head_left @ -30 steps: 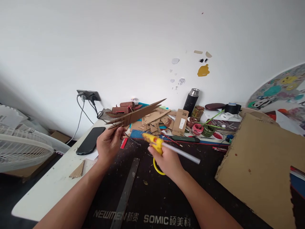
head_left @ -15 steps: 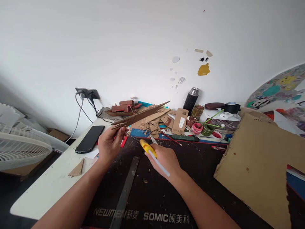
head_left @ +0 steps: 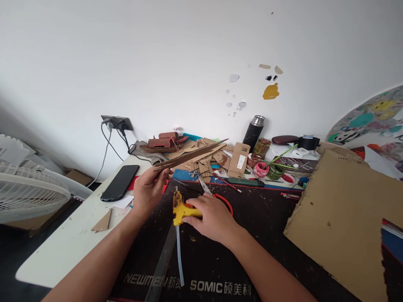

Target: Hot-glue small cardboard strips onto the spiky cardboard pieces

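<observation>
Pinched in my left hand [head_left: 150,188] is a long, narrow brown cardboard piece [head_left: 192,156], tilted up towards the right above the desk. My right hand [head_left: 214,216] is closed around the handle of a yellow glue gun [head_left: 179,209], whose nozzle points away from me. A translucent glue stick [head_left: 179,256] sticks out of its back end. Just beyond my right hand lie scissors with orange-red handles [head_left: 228,203], partly covered by the hand. A metal ruler [head_left: 163,262] rests on the black mat below the gun.
Cardboard scraps [head_left: 204,165] and a brown model boat [head_left: 162,143] lie along the wall. Paint pots [head_left: 261,169] and a black flask [head_left: 254,131] stand at the back. A large cardboard sheet [head_left: 340,218] covers the right side; a phone [head_left: 119,183] and fan [head_left: 31,197] are left.
My right hand has turned the glue gun, so its glue stick now hangs towards me, and the scissors' handles have come into view. The cardboard piece has shifted slightly right and lower.
</observation>
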Demonstrator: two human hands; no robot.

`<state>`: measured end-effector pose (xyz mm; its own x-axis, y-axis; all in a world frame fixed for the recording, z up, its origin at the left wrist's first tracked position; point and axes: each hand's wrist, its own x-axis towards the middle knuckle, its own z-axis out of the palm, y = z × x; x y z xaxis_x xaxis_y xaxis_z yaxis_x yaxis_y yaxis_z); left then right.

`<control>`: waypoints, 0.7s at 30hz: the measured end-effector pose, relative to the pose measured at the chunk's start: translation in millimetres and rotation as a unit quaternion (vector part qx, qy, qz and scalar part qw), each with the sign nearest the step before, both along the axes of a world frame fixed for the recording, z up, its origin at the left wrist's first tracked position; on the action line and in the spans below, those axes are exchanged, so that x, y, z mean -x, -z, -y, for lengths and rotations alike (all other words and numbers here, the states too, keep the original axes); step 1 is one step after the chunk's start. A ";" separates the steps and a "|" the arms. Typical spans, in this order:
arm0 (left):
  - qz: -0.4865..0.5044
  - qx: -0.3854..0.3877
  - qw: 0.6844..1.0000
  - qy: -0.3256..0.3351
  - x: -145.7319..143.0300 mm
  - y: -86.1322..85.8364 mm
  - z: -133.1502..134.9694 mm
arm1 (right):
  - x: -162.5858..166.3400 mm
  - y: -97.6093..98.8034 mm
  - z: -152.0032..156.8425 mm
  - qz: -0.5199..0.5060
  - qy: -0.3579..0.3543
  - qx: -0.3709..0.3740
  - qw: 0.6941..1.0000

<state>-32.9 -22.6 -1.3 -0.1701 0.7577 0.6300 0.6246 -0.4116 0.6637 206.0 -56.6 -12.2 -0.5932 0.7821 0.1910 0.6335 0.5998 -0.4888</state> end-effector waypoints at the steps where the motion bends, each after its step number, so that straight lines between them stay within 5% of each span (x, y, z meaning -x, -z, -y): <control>1: 0.004 0.006 1.000 0.004 0.3 0.9 -0.8 | -0.3 1.2 -0.6 -0.019 -0.007 -0.009 1.000; 10: -0.080 -0.027 0.996 0.043 -0.6 -1.1 -3.4 | -8.6 -8.8 -7.4 -0.278 0.061 -0.141 0.948; 14: -0.139 -0.081 0.985 0.056 -1.7 -0.7 -2.9 | -13.7 -17.6 -10.7 -0.398 0.126 0.028 0.908; 17: -0.169 -0.141 0.973 0.063 -1.1 -0.9 -4.0 | -15.7 -21.0 -16.3 -0.479 0.127 0.215 0.841; 21: -0.204 -0.192 0.955 0.097 -1.3 -2.2 -3.5 | -16.1 -22.1 -21.6 -0.534 0.117 0.350 0.761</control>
<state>-31.6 -19.1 0.8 0.2689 0.4505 0.8513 0.6870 -0.7092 0.1583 222.1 -35.0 9.9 -0.2202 0.9744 -0.0449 -0.2999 -0.1115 -0.9474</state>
